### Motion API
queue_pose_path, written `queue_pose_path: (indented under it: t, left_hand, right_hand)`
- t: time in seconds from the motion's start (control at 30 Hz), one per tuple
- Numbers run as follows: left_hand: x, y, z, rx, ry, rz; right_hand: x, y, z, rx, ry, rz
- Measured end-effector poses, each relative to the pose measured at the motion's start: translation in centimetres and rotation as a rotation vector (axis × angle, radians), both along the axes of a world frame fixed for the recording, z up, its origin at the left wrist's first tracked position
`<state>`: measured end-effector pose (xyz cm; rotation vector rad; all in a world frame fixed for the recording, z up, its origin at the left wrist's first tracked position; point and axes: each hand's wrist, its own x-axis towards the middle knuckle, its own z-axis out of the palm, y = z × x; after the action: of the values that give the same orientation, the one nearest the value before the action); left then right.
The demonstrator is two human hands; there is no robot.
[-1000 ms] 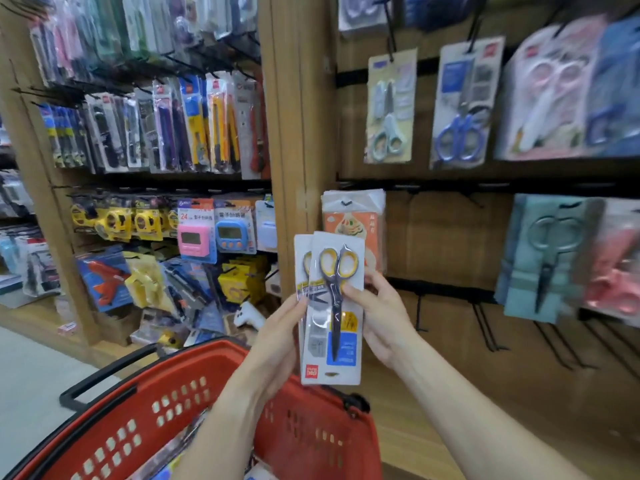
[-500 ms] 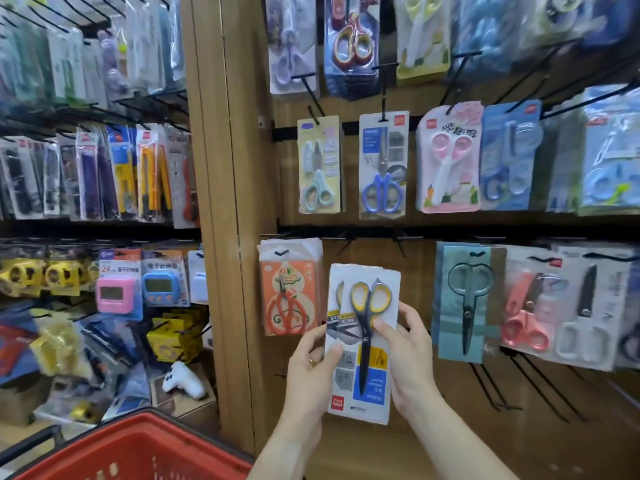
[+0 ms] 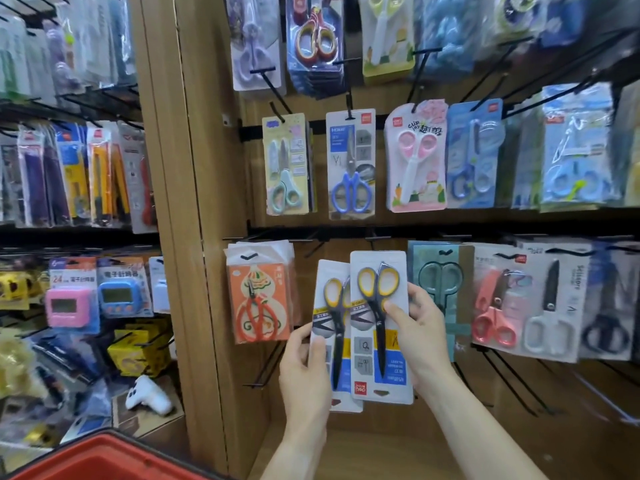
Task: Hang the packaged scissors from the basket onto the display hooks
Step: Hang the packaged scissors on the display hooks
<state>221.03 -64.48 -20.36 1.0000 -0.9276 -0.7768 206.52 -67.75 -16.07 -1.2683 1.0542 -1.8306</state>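
Observation:
Two white cards of yellow-and-grey-handled scissors are held up before the lower row of the wooden display. My right hand (image 3: 417, 332) grips the front pack (image 3: 379, 327) by its right edge, thumb across the handles. My left hand (image 3: 304, 368) holds the rear pack (image 3: 330, 334), which sits a little lower and to the left, thumb on its face. Both packs sit between the orange scissors pack (image 3: 258, 299) and the teal scissors pack (image 3: 438, 289). Bare black hooks (image 3: 317, 245) stick out from the rail just above the packs. The red basket (image 3: 104, 460) shows only its rim at the bottom left.
Many scissors packs hang in the rows above and to the right. Several empty black hooks (image 3: 519, 386) jut out below the right-hand packs. A wooden upright (image 3: 183, 202) divides this bay from shelves of cutters, timers and tape on the left.
Both hands have lifted the packs higher toward the lower rail. The two packs have slid apart, the front one now higher and to the right. The basket has dropped almost out of view.

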Motion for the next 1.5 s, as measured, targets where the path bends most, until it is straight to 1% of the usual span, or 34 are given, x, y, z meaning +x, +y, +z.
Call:
queue_pose_path:
  t: [0.1, 0.2, 0.47, 0.7, 0.87, 0.97, 1.1, 1.17, 1.23, 1.37, 1.47, 1.5]
  left_hand:
    - [0.9, 0.0, -0.2, -0.008, -0.002, 0.108]
    - [1.7, 0.0, -0.3, -0.021, -0.021, 0.144]
    - [1.4, 1.3, 0.4, -0.048, -0.016, 0.066]
    - [3.5, 1.6, 1.3, -0.037, 0.055, 0.111]
    - [5.3, 1.7, 1.3, -0.02, 0.073, 0.117]
    - [5.9, 2.0, 1.3, 0.026, 0.088, 0.09]
    - [6.5, 2.2, 1.3, 0.077, 0.086, 0.044]
    - [6.5, 2.5, 1.2, 0.097, 0.087, 0.009]
    - [6.2, 2.6, 1.0, 0.122, 0.069, -0.046]
    - [5.6, 2.8, 0.9, 0.129, 0.055, -0.161]
    - [6.1, 3.4, 0.5, 0.119, -0.029, -0.222]
    - [6.5, 3.6, 0.4, 0.12, -0.077, -0.217]
  right_hand:
    - [-0.4, -0.1, 0.4, -0.012, 0.049, -0.011]
    - [-0.4, -0.3, 1.1, -0.02, 0.074, -0.036]
    - [0.3, 0.3, 1.3, 0.051, 0.056, 0.007]
    - [-0.3, 1.6, 2.2, 0.131, -0.017, 0.119]
    - [-0.4, 1.7, 2.4, 0.187, -0.037, 0.118]
    - [-0.3, 1.9, 2.5, 0.208, -0.03, 0.158]
    - [0.6, 2.2, 2.9, 0.23, -0.06, 0.314]
    - [1.9, 2.2, 2.6, 0.227, -0.071, 0.348]
    - [3.7, 2.1, 1.9, 0.21, -0.062, 0.336]
    - [6.6, 1.7, 0.1, 0.168, -0.064, 0.228]
    - [7.8, 1.5, -0.9, 0.171, -0.07, 0.199]
    - [7.9, 1.4, -1.1, 0.17, -0.022, 0.171]
